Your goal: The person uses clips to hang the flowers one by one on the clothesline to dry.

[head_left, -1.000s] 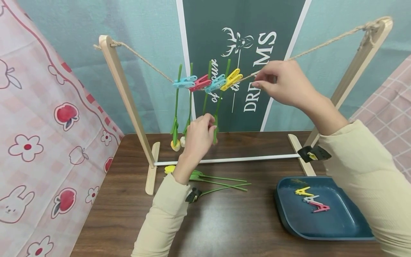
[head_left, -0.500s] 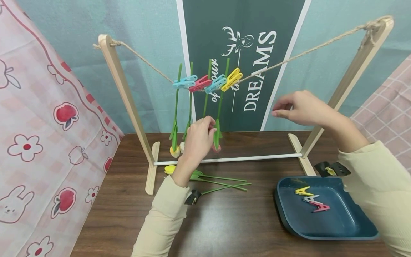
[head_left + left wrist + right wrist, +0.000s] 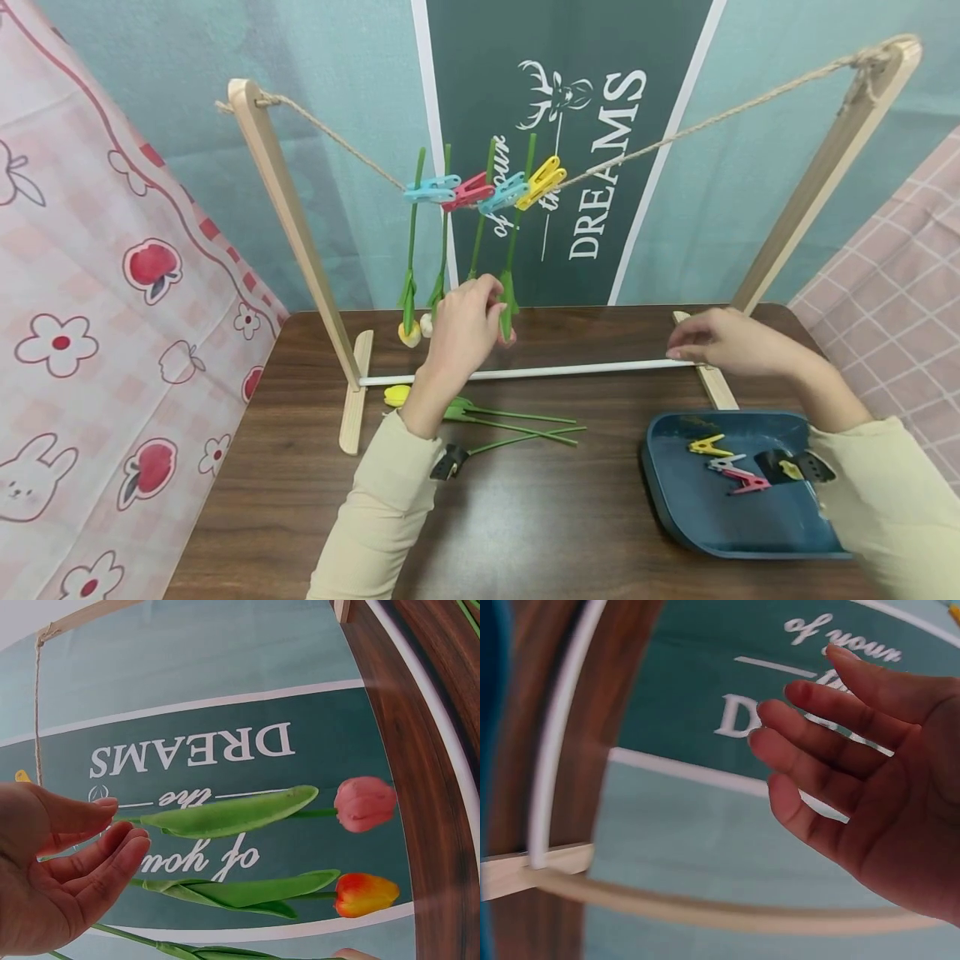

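Note:
Several artificial tulips hang heads down from a rope, each stem held by a clothespin: a blue clothespin (image 3: 432,190), a red clothespin (image 3: 468,192), a second blue clothespin (image 3: 504,193) and a yellow clothespin (image 3: 542,182). My left hand (image 3: 467,321) hovers beside the pink tulip (image 3: 365,804), its fingers loosely bent near the stem. An orange-red tulip (image 3: 366,895), seen in the left wrist view, is hidden behind that hand in the head view. My right hand (image 3: 738,342), fingers relaxed and apart, holds nothing above the back edge of a blue tray (image 3: 660,492).
In the tray lie a yellow clothespin (image 3: 708,446), a pale clothespin (image 3: 724,463) and a pink clothespin (image 3: 748,482). More tulips (image 3: 517,414) lie on the table, one yellow. Wooden posts (image 3: 292,225) carry the rope (image 3: 720,119); a white rod (image 3: 570,372) joins their feet.
My right hand has left the rope beside the yellow clothespin and come down and right toward the tray. My left hand stays nearly in place while the pink tulip has swung slightly.

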A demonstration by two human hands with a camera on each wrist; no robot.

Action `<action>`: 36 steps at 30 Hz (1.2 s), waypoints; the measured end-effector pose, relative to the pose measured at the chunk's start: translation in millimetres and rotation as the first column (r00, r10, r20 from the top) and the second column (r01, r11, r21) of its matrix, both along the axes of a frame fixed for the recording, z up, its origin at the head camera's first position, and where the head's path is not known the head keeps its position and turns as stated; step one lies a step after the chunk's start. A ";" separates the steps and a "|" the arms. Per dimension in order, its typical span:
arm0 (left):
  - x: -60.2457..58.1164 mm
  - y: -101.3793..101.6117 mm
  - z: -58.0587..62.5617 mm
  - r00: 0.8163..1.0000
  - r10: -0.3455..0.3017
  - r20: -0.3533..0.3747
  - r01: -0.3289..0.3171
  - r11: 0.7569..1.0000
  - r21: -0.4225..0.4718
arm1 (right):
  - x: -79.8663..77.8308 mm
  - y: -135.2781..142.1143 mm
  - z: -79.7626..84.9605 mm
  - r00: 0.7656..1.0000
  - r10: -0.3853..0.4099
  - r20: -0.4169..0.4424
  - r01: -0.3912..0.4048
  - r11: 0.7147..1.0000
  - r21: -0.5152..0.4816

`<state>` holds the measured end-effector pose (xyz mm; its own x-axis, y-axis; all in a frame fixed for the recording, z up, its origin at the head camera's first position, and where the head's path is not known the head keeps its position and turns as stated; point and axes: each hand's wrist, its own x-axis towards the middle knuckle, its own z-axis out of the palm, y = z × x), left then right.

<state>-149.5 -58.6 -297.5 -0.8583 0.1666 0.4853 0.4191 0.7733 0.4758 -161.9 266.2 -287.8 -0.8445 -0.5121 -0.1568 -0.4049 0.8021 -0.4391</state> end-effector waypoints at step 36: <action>3.2 -4.0 0.5 0.999 -0.001 0.046 0.001 1.000 -0.011 | 32.7 125.1 -137.1 0.822 -0.076 0.564 0.212 0.961 -0.178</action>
